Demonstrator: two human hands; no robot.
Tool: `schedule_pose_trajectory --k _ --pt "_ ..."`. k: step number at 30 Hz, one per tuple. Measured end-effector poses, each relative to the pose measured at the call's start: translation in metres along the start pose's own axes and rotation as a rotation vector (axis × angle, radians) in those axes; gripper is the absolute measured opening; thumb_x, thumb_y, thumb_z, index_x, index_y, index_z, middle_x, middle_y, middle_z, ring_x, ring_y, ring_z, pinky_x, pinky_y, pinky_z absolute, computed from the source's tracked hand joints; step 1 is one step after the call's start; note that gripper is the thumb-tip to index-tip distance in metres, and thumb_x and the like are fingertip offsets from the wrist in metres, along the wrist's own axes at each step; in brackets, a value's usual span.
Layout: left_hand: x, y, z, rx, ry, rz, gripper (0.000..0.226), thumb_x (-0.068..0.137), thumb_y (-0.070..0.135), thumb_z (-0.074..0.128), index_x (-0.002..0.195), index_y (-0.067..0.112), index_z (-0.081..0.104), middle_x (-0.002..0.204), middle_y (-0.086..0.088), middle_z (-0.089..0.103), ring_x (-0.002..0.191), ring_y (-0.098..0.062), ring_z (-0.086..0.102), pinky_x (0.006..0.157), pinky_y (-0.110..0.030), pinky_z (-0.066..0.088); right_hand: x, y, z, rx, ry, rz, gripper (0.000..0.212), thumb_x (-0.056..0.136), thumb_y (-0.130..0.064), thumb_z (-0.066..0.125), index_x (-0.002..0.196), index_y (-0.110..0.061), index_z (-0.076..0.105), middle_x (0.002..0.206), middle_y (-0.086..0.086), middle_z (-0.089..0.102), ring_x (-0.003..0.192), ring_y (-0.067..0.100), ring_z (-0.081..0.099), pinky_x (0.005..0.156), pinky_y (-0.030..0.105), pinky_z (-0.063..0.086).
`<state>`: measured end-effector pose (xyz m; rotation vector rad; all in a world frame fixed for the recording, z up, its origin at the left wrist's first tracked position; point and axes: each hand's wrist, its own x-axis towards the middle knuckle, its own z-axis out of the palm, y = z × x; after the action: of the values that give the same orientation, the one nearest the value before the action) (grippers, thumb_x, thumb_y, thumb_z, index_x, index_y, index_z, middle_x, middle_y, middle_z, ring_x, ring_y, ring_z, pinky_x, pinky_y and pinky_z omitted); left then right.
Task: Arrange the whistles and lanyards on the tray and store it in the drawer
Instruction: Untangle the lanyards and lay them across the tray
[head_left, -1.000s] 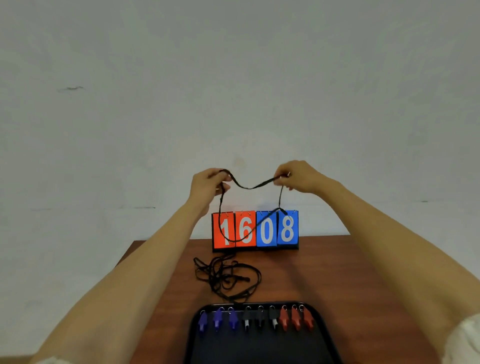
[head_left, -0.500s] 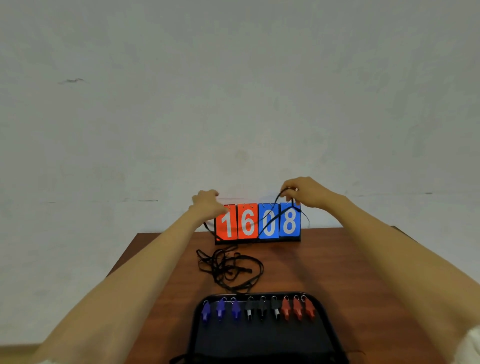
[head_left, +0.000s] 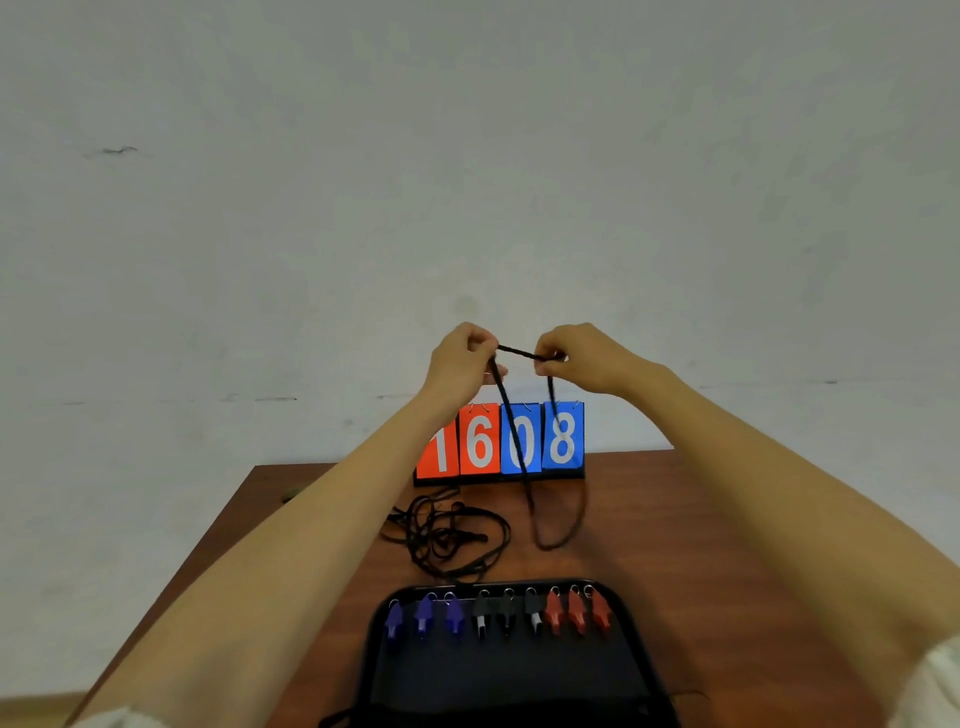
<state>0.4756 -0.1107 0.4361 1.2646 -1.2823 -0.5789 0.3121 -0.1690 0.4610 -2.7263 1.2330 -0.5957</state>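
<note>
My left hand (head_left: 460, 364) and my right hand (head_left: 582, 358) are raised in front of the wall, close together, both pinching one black lanyard (head_left: 524, 355). A short stretch runs taut between them and its long loop hangs down to just above the table. A tangled pile of black lanyards (head_left: 447, 535) lies on the wooden table. Near me sits a black tray (head_left: 639, 649) with a row of whistles along its far edge: three blue whistles (head_left: 423, 618), three black whistles (head_left: 506, 613) and three red whistles (head_left: 576, 610).
A flip scoreboard (head_left: 501, 441) reading 1608 stands at the table's far edge against a white wall. The brown table (head_left: 675, 519) ends at left and right edges not far from my forearms. A small dark object (head_left: 293, 490) lies near the far left corner.
Both hands rose from in front of the scoreboard and came closer together, still holding the lanyard. It now hangs as a long narrow loop.
</note>
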Motion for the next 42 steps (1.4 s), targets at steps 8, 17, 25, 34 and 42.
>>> schedule_pose_trajectory --k 8,17,25,34,42 --pt "-0.005 -0.018 0.000 0.282 -0.019 -0.078 0.021 0.096 0.011 0.041 0.111 0.011 0.056 0.092 -0.001 0.055 0.070 -0.009 0.047 0.056 -0.016 0.038 -0.009 0.000 0.001 0.044 -0.056 0.014 0.023 0.097 -0.022 0.051 0.114 -0.010 0.061 0.086 0.003 0.065 0.063 0.011 0.058 0.059 0.017 0.044" --pt "-0.021 -0.023 0.009 -0.001 -0.432 -0.080 0.026 0.101 0.026 0.039 0.116 0.015 0.057 0.086 0.003 0.062 0.060 -0.007 0.040 0.061 -0.020 0.038 -0.011 -0.020 -0.005 0.310 0.149 -0.025 0.021 0.086 -0.029 0.068 0.084 -0.011 0.058 0.061 0.000 0.066 0.045 0.010 0.060 0.047 0.013 0.047" --pt "-0.017 -0.028 -0.008 0.131 -0.220 0.020 0.027 0.100 0.027 0.041 0.105 0.015 0.065 0.070 0.005 0.053 0.059 -0.005 0.044 0.055 -0.016 0.036 -0.020 0.001 0.000 0.398 0.111 -0.027 0.016 0.101 -0.020 0.041 0.104 -0.013 0.056 0.085 0.002 0.070 0.074 0.012 0.069 0.069 0.020 0.054" --pt "-0.035 -0.054 -0.049 0.339 -0.219 -0.079 0.031 0.099 0.034 0.043 0.090 0.011 0.062 0.076 0.003 0.061 0.074 -0.011 0.060 0.069 -0.019 0.045 -0.048 0.027 0.019 0.185 0.241 0.106 0.017 0.093 -0.029 0.057 0.092 -0.014 0.065 0.078 -0.003 0.069 0.074 0.012 0.066 0.073 0.029 0.051" --pt "-0.068 -0.093 -0.087 0.422 -0.166 -0.139 0.029 0.099 0.025 0.042 0.090 0.006 0.061 0.069 -0.001 0.050 0.066 -0.015 0.043 0.068 -0.029 0.037 -0.082 0.042 0.055 0.169 0.294 0.189 0.020 0.089 -0.030 0.064 0.076 -0.014 0.064 0.081 -0.004 0.056 0.072 0.008 0.048 0.062 0.020 0.036"
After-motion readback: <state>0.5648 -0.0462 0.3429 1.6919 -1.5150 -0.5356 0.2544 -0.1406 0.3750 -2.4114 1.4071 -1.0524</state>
